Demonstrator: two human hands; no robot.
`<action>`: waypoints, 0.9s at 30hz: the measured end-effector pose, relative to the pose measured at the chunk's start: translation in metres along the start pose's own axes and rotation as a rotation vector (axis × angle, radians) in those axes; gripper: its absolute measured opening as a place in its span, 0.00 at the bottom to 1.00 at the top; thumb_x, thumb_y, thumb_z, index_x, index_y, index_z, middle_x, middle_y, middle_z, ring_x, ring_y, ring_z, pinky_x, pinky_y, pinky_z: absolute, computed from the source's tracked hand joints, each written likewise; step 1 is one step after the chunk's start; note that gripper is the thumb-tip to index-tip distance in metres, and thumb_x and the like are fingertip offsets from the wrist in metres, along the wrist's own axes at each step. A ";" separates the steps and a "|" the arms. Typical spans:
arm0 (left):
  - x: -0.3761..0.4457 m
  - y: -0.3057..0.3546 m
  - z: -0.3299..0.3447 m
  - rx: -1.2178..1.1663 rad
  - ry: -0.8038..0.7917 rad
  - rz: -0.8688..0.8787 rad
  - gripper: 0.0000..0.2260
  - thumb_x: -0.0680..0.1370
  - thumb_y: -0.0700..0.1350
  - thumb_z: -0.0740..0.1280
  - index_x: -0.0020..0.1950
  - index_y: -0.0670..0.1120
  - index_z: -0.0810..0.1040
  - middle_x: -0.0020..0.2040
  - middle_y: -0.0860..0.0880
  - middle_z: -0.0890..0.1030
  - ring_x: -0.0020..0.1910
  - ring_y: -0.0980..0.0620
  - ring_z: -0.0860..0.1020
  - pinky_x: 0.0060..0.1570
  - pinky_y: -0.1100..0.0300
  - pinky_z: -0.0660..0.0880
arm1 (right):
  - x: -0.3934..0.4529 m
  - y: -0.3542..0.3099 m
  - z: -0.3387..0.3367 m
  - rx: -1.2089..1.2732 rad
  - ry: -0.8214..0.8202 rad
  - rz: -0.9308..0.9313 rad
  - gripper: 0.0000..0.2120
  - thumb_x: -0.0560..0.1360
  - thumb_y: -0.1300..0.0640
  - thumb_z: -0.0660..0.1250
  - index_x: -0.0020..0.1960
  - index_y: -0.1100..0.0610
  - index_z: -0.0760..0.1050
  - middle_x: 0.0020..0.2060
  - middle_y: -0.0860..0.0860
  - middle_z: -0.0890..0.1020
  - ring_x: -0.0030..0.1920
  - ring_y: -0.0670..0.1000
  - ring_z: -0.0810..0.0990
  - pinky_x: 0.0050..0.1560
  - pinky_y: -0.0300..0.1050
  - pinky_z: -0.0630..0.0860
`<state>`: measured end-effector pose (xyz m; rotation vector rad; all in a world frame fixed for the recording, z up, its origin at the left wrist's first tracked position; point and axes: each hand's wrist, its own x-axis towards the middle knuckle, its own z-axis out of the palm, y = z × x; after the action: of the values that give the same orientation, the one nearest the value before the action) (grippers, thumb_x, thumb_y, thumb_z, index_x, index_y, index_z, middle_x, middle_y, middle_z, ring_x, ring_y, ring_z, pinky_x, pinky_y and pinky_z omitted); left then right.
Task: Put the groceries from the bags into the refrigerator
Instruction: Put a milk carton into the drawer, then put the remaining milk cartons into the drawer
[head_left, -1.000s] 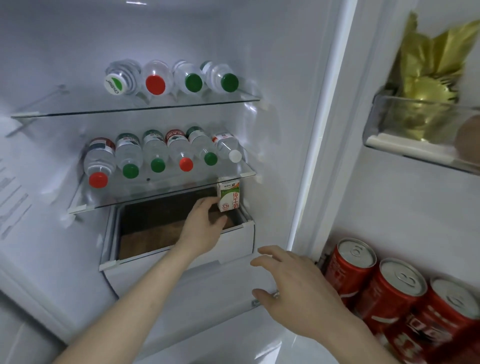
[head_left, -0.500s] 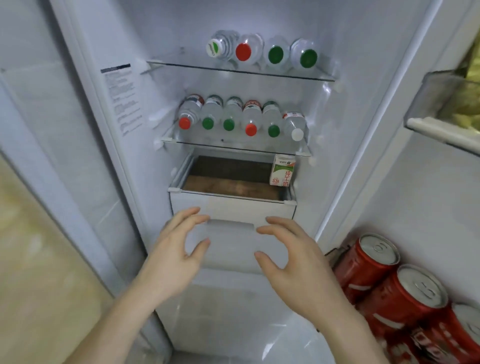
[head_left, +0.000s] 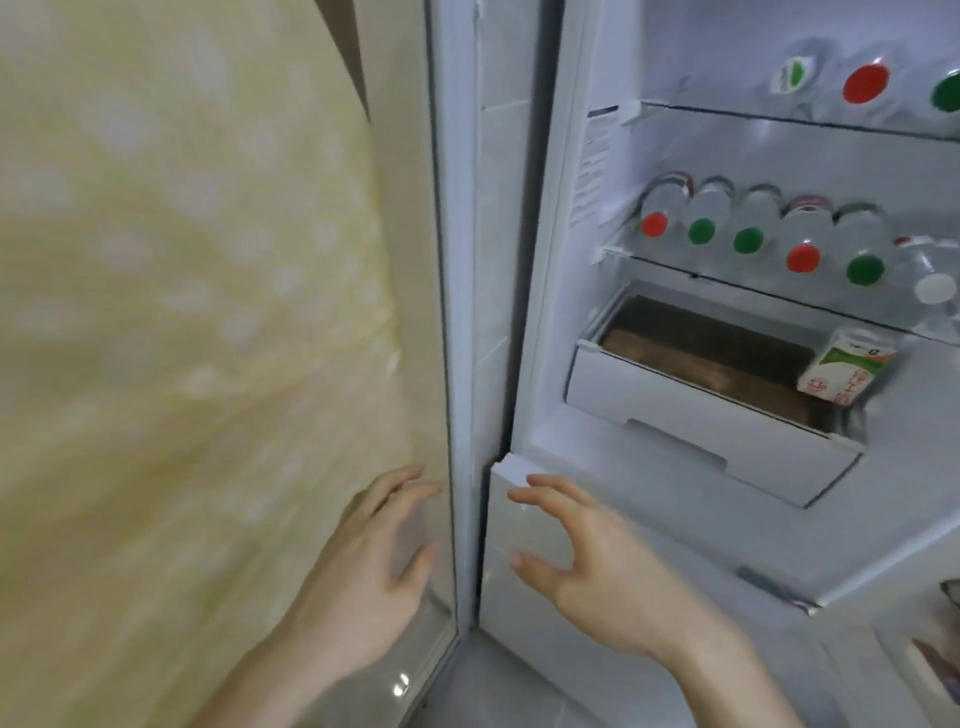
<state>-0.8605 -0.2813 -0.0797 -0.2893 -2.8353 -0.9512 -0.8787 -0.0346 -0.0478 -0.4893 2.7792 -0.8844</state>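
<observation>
The refrigerator stands open at the right of the head view. A small green and white milk carton (head_left: 844, 370) stands upright in the right end of the pulled-out white drawer (head_left: 691, 415). My left hand (head_left: 371, 571) is empty with fingers apart, in front of the closed yellowish door at the left. My right hand (head_left: 597, 561) is empty and spread, low in front of the refrigerator's lower front panel (head_left: 524, 519). Neither hand touches the carton. No bags are in view.
Several water bottles (head_left: 753, 234) with red, green and white caps lie on the glass shelf above the drawer, and more bottles (head_left: 865, 83) lie on the shelf higher up. A pale yellowish door (head_left: 182, 312) fills the left half. Light floor tiles (head_left: 519, 691) show below.
My left hand let go of the milk carton, which now stands in the drawer. Both hands drew back and down. My view swung left, so the refrigerator now sits at the right.
</observation>
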 end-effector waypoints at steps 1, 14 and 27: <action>-0.011 -0.007 -0.003 0.006 0.002 -0.029 0.21 0.79 0.49 0.68 0.70 0.62 0.70 0.72 0.70 0.61 0.73 0.68 0.61 0.68 0.76 0.53 | 0.006 -0.006 0.008 -0.003 -0.059 -0.015 0.28 0.78 0.40 0.67 0.76 0.39 0.65 0.78 0.34 0.59 0.77 0.39 0.60 0.74 0.35 0.59; -0.167 -0.012 0.015 0.091 0.199 -0.662 0.30 0.78 0.60 0.60 0.79 0.62 0.55 0.78 0.68 0.44 0.78 0.60 0.51 0.74 0.66 0.53 | 0.074 -0.062 0.074 -0.192 -0.667 -0.462 0.34 0.77 0.36 0.67 0.79 0.36 0.56 0.80 0.34 0.51 0.81 0.43 0.55 0.79 0.44 0.58; -0.344 0.099 -0.008 0.258 0.635 -1.344 0.29 0.82 0.59 0.61 0.80 0.63 0.51 0.80 0.66 0.40 0.80 0.57 0.44 0.78 0.56 0.55 | 0.000 -0.178 0.159 -0.346 -0.990 -1.113 0.34 0.79 0.37 0.64 0.80 0.37 0.53 0.79 0.33 0.45 0.81 0.42 0.49 0.79 0.44 0.56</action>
<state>-0.5037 -0.2563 -0.0805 1.7430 -2.2017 -0.5476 -0.7908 -0.2552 -0.0711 -1.9499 1.5790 -0.1075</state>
